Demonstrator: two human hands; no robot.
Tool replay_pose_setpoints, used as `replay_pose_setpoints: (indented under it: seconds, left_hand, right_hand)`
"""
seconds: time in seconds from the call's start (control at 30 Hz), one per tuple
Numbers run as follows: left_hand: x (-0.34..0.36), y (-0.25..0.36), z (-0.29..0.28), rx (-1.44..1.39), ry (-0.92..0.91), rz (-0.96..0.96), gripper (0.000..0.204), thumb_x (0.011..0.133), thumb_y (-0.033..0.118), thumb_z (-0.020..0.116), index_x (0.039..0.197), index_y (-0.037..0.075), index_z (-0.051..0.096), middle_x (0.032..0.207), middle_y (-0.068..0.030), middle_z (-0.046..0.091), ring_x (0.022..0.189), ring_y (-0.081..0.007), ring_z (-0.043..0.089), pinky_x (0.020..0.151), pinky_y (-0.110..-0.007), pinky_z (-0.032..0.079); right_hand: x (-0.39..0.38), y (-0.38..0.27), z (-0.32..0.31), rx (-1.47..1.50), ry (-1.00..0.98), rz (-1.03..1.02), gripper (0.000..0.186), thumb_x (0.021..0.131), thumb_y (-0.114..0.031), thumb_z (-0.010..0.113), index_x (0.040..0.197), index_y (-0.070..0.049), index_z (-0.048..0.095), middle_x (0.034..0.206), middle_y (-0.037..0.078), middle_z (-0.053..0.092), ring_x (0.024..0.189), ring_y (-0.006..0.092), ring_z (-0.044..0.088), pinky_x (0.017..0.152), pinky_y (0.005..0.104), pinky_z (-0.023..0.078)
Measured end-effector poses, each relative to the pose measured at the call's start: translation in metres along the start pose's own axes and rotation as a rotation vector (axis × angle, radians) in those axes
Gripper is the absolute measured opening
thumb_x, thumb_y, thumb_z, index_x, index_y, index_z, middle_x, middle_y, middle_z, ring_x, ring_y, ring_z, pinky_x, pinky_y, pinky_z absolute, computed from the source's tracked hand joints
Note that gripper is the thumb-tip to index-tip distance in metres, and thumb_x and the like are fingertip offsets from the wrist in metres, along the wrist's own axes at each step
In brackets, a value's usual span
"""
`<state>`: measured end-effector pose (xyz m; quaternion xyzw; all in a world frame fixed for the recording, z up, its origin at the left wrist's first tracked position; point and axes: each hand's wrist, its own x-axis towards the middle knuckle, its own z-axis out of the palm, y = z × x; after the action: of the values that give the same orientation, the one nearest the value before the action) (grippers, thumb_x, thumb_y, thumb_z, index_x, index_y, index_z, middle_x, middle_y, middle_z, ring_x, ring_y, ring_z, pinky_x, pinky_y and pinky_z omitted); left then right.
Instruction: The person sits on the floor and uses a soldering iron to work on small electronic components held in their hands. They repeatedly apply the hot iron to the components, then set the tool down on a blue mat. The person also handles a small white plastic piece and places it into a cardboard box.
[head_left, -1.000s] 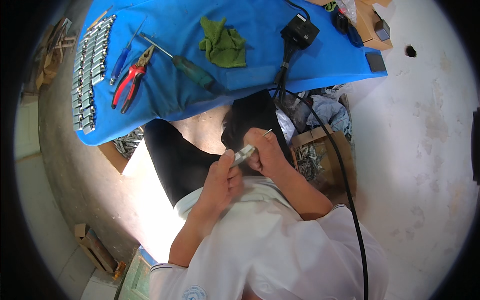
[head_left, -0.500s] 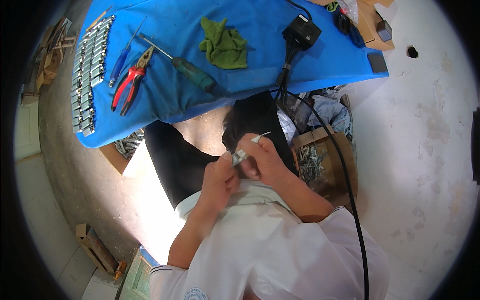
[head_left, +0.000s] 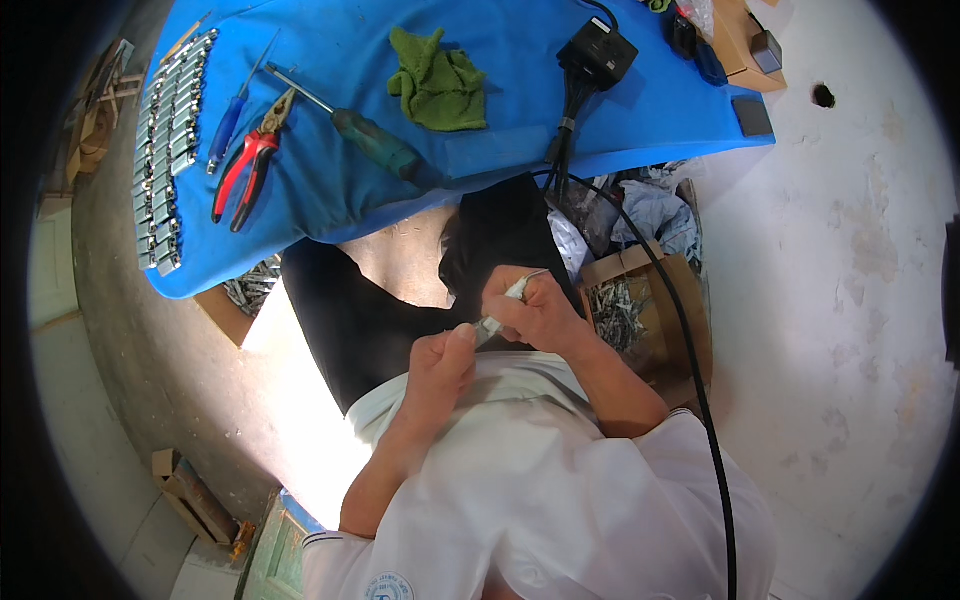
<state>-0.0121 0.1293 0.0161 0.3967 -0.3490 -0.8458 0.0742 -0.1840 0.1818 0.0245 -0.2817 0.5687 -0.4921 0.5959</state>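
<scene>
Blue table (head_left: 310, 35) across the top, white wall (head_left: 850, 360) at right with worn patches, dark hole (head_left: 823, 96) in it, grey-brown floor (head_left: 190, 370) at left, strong light (head_left: 295, 415) whitening part of it, pale wall (head_left: 62, 400) beyond, greenish furniture (head_left: 272, 565) at lower left

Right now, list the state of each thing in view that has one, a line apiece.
Left hand: closed on the pale piece
Right hand: closed on the pale piece
Pale piece: held between both hands, partly hidden
Pliers: lying down, handles apart
Blue screwdriver: lying down
Green screwdriver: lying down
Rag: crumpled
Metal parts: lined up in rows
Tablecloth: wrinkled
Carton by the right knee: open, metal scraps inside
</scene>
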Motion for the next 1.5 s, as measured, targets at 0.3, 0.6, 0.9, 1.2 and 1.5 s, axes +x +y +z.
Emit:
replay_pose_setpoints:
  seconds: [0.3, 0.6, 0.9, 1.2, 1.5]
  left_hand:
    - [-0.003, -0.012, 0.001, 0.246, -0.078, 0.034, 0.048, 0.097, 0.035, 0.046, 0.056, 0.011, 0.039, 0.051, 0.0056, 0.037, 0.047, -0.0032, 0.029, 0.041, -0.022, 0.022]
    - [-0.016, -0.009, 0.006, 0.263, -0.128, -0.028, 0.050, 0.095, 0.037, 0.047, 0.054, 0.011, 0.038, 0.051, 0.0053, 0.037, 0.047, -0.0034, 0.029, 0.041, -0.022, 0.022]
    - [0.002, -0.005, -0.018, -0.232, -0.111, -0.097, 0.048, 0.092, 0.041, 0.055, 0.059, 0.014, 0.034, 0.053, 0.0053, 0.031, 0.045, -0.0041, 0.025, 0.040, -0.021, 0.019]
    - [0.009, -0.008, -0.008, -0.357, -0.107, -0.047, 0.045, 0.091, 0.034, 0.057, 0.058, 0.016, 0.033, 0.054, 0.0075, 0.030, 0.046, -0.0032, 0.022, 0.041, -0.021, 0.016]
    - [-0.005, -0.012, -0.002, -0.388, -0.062, -0.085, 0.046, 0.092, 0.031, 0.054, 0.055, 0.017, 0.029, 0.051, 0.0074, 0.026, 0.045, -0.0044, 0.022, 0.041, -0.023, 0.015]
  right_hand:
    - [-0.009, -0.007, -0.014, -0.024, -0.138, 0.116, 0.015, 0.085, -0.014, 0.058, 0.073, -0.004, 0.055, 0.056, -0.002, 0.050, 0.049, 0.0039, 0.046, 0.045, 0.0207, 0.035]
    - [-0.022, 0.001, -0.016, 0.093, -0.206, 0.266, 0.020, 0.088, -0.019, 0.057, 0.074, -0.006, 0.054, 0.059, 0.000, 0.052, 0.048, 0.0050, 0.046, 0.043, 0.0197, 0.034]
    - [-0.025, 0.006, 0.018, 0.209, 0.103, 0.131, 0.020, 0.094, -0.022, 0.052, 0.085, -0.004, 0.053, 0.060, 0.006, 0.055, 0.045, 0.0105, 0.048, 0.040, 0.0226, 0.036]
    - [-0.021, 0.013, 0.026, 0.215, 0.152, 0.139, 0.025, 0.095, -0.026, 0.052, 0.081, -0.005, 0.052, 0.060, 0.004, 0.055, 0.047, 0.0088, 0.050, 0.040, 0.0218, 0.037]
    - [-0.019, 0.023, 0.028, 0.398, 0.131, 0.203, 0.025, 0.093, -0.023, 0.051, 0.075, -0.006, 0.051, 0.053, 0.002, 0.047, 0.040, 0.0063, 0.037, 0.036, 0.0215, 0.026]
